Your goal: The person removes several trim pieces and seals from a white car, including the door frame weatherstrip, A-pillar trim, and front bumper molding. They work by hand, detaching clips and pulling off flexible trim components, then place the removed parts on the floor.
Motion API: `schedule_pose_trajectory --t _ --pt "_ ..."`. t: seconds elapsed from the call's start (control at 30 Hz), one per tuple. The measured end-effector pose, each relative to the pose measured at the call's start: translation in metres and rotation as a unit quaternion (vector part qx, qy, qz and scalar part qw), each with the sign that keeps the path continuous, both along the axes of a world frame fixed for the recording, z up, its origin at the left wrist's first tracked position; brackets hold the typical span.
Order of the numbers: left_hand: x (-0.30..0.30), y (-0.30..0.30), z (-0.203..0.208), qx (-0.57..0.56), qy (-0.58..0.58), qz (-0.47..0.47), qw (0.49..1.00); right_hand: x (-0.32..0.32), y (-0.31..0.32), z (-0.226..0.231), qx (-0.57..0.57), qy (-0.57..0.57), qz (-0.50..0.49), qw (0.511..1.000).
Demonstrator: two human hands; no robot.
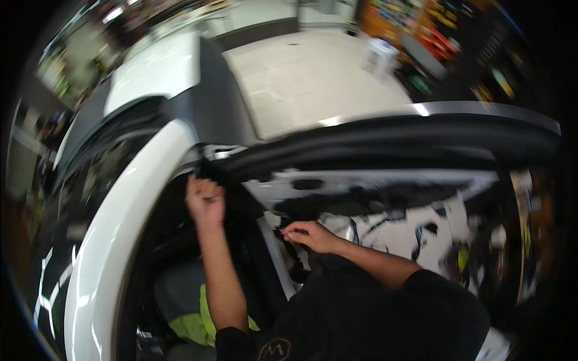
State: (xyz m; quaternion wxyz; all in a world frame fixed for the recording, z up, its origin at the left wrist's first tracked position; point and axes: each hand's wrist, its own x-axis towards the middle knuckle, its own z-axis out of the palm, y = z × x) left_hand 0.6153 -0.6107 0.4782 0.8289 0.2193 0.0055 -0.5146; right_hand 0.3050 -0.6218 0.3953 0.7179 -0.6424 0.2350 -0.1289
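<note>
My left hand is raised at the front corner of a car's door opening, beside the white roof pillar. Its fingers are curled together in a pinch; what they hold, if anything, is too small and blurred to name. Lower and to the right, my right hand has its thumb and fingertips pressed together near dark parts at the edge of the open car door. Whatever lies between those fingertips cannot be made out. Bare pale metal inner panel with dark patches and openings shows on the door.
Inside the car, a bright yellow-green cloth lies by a dark seat. The white hood extends ahead to the left. Beyond the door, a white stool stands on the pale floor, near shelves of colourful items.
</note>
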Motion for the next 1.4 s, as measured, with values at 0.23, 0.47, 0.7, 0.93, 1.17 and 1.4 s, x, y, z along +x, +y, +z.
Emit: schedule_pose_trajectory --t 0.23,0.47,0.7,0.93,1.17,1.4 --pt "0.014 -0.011 -0.054 0.153 -0.342 0.094 0.922 -0.185 0.084 0.124 0.043 -0.030 -0.033 0.998" --pt "-0.002 -0.007 -0.054 0.154 -0.319 0.062 0.933 -0.223 0.138 0.273 0.029 -0.477 0.113 0.871" --pt "-0.105 0.113 -0.214 0.289 -0.295 -0.016 0.911 -0.324 0.122 0.291 -0.103 -0.640 0.101 0.755" --pt "-0.428 0.155 -0.371 0.421 -0.208 -0.239 0.850 -0.550 0.076 0.277 -0.256 -0.448 0.077 0.853" --pt "-0.656 0.019 -0.298 0.225 -0.652 -0.487 0.535 -0.736 -0.048 0.216 -0.179 -0.217 -0.384 0.880" --pt "-0.766 -0.105 -0.243 0.112 -0.750 -0.514 0.401 -0.817 -0.266 0.101 -0.373 -0.045 -0.475 0.796"
